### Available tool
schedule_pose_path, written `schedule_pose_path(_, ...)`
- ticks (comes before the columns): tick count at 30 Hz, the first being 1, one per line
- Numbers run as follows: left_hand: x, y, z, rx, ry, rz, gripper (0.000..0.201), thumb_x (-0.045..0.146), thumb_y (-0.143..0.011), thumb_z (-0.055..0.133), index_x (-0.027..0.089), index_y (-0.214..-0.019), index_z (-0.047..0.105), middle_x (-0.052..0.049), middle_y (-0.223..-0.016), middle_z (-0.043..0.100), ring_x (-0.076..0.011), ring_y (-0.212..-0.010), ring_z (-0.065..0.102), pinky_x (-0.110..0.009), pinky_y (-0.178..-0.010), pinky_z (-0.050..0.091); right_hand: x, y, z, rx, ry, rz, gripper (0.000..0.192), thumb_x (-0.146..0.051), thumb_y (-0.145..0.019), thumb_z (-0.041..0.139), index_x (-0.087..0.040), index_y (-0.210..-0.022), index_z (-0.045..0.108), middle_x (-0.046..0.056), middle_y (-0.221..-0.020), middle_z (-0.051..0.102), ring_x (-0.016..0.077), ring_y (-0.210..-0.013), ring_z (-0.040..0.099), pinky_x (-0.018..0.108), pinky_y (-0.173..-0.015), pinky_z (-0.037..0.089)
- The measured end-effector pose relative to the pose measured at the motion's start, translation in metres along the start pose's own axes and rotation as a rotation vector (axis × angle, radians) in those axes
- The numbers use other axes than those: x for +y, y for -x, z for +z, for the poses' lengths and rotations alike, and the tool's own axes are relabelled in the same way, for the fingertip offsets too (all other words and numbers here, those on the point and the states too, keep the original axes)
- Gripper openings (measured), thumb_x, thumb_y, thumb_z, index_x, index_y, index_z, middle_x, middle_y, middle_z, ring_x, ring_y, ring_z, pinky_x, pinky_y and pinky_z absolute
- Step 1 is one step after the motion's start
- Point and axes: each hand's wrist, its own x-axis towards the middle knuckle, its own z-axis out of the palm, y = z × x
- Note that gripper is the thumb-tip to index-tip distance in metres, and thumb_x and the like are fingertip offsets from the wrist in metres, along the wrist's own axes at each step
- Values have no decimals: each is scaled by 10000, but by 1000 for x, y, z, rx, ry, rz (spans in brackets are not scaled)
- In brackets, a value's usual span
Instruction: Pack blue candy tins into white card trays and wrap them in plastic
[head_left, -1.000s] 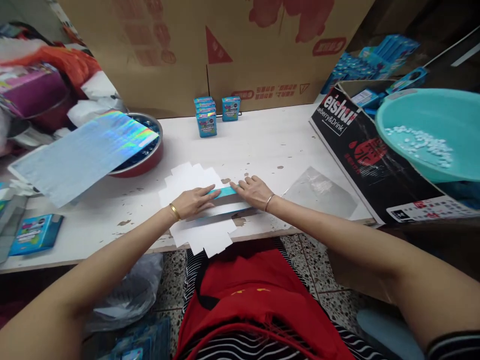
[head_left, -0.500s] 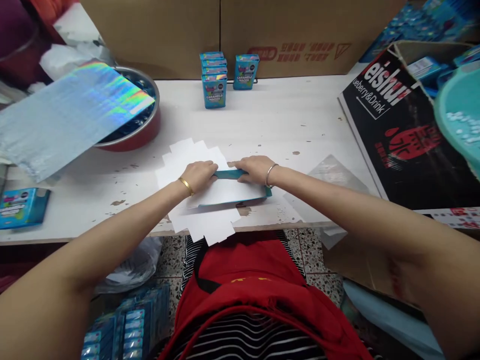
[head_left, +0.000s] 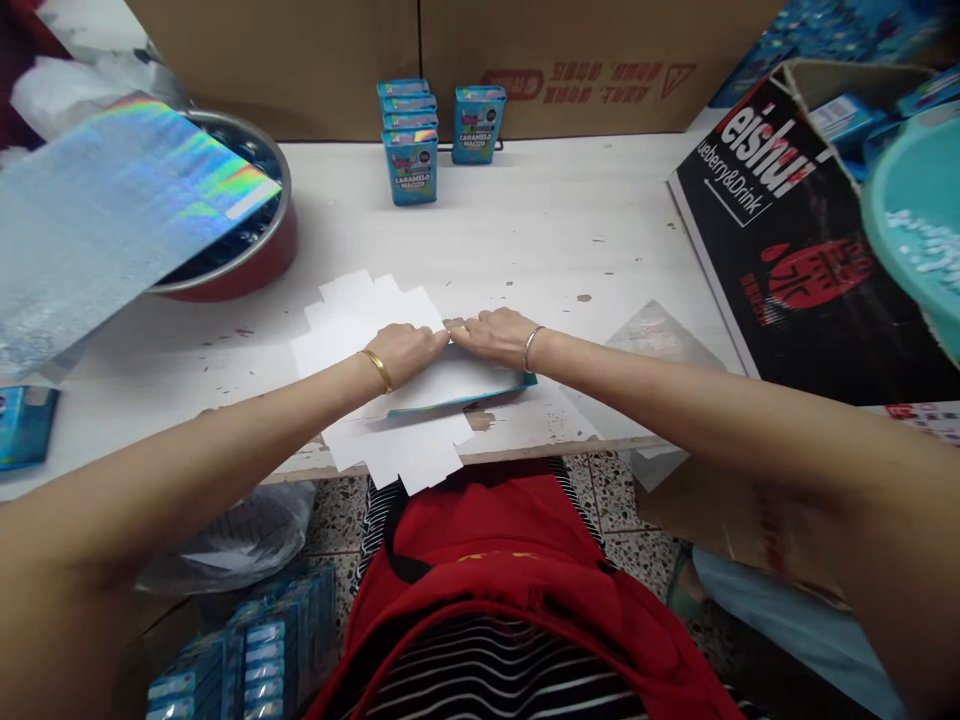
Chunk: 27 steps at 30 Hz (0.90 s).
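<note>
A flat cardboard box blank (head_left: 469, 378), white on its upper face with a blue folded edge at the near side, lies on the table in front of me. My left hand (head_left: 409, 352) presses on its far edge, fingers curled and closed on the card. Close beside it, my right hand (head_left: 493, 336) bears on the same edge with its fingers bent together; the two thumbs nearly touch. The far fold is mostly covered by my hands. Beneath the blank are more white box blanks (head_left: 409, 450) with notched edges, some jutting past the table's front edge.
Blue candy boxes (head_left: 412, 170) stand at the back against a large carton (head_left: 322, 70). To the left, a shiny holographic sheet (head_left: 127, 220) rests over a red round tin (head_left: 262, 265). A black carton (head_left: 780, 240) and a turquoise basin (head_left: 915, 220) stand right.
The blue far flap that stood up between my hands is now pressed down under them. My hands have come closer together, and the camera view has shifted slightly.
</note>
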Motion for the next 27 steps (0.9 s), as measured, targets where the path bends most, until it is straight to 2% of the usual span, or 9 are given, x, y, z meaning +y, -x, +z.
schedule_pose_path(9,-3,5,2,-4,-17,-18,329,101,-889,351,185,-1143,541,-116,-915,655,-246,-866,631,-344,-713,460,2,2,13,91,4,-17,429,-86,-911,334,-172,-1319,432,153,-1079,626,264,-896,537,338,-668,380)
schedule_pose_path(13,2,9,-6,-4,30,-77,316,114,-863,392,159,-1141,535,-148,-958,673,-283,-909,640,-374,-737,474,5,-2,1,123,-48,-23,400,-102,-917,355,-193,-1285,482,136,-1089,626,257,-953,537,357,-760,394)
schedule_pose_path(15,8,18,-13,1,84,-139,322,133,-824,461,149,-1138,529,-158,-990,675,-295,-931,640,-377,-754,480,1,6,-10,262,-74,4,393,-129,-908,408,-196,-1288,480,131,-1187,586,271,-1096,489,394,-873,374)
schedule_pose_path(18,23,36,-14,50,183,-300,416,159,-776,509,133,-1191,488,-166,-998,672,-298,-909,646,-368,-747,487,-20,38,-17,581,-157,151,432,-199,-916,445,-169,-1346,415,140,-1383,436,304,-1269,347,447,-974,318)
schedule_pose_path(20,35,47,-5,82,275,-414,560,157,-765,493,107,-1312,386,-172,-975,674,-293,-863,650,-368,-731,489,-40,70,-7,657,-227,248,386,-226,-941,402,-163,-1320,444,143,-1388,428,307,-1235,376,438,-939,346)
schedule_pose_path(22,48,55,11,139,371,-475,728,151,-761,477,87,-1430,196,-176,-975,673,-278,-826,646,-371,-732,492,-60,102,15,607,-289,276,353,-213,-953,354,-170,-1277,486,145,-1337,479,294,-1142,450,415,-877,384)
schedule_pose_path(24,61,62,27,233,445,-483,835,157,-769,475,92,-1471,29,-184,-1021,658,-263,-809,635,-381,-746,498,-75,128,40,510,-329,234,381,-164,-940,340,-179,-1297,474,144,-1339,486,279,-1084,490,399,-849,405)
schedule_pose_path(25,68,65,33,276,464,-490,850,166,-777,478,100,-1477,1,-196,-1064,640,-264,-814,631,-394,-752,502,-81,137,52,466,-339,203,419,-134,-927,340,-188,-1329,445,141,-1374,462,274,-1076,499,397,-850,410)
schedule_pose_path(27,79,74,36,340,446,-519,818,197,-797,498,116,-1483,62,-240,-1209,560,-296,-893,618,-443,-783,504,-85,147,70,410,-341,143,513,-83,-902,340,-209,-1398,364,131,-1462,373,268,-1083,504,400,-868,414)
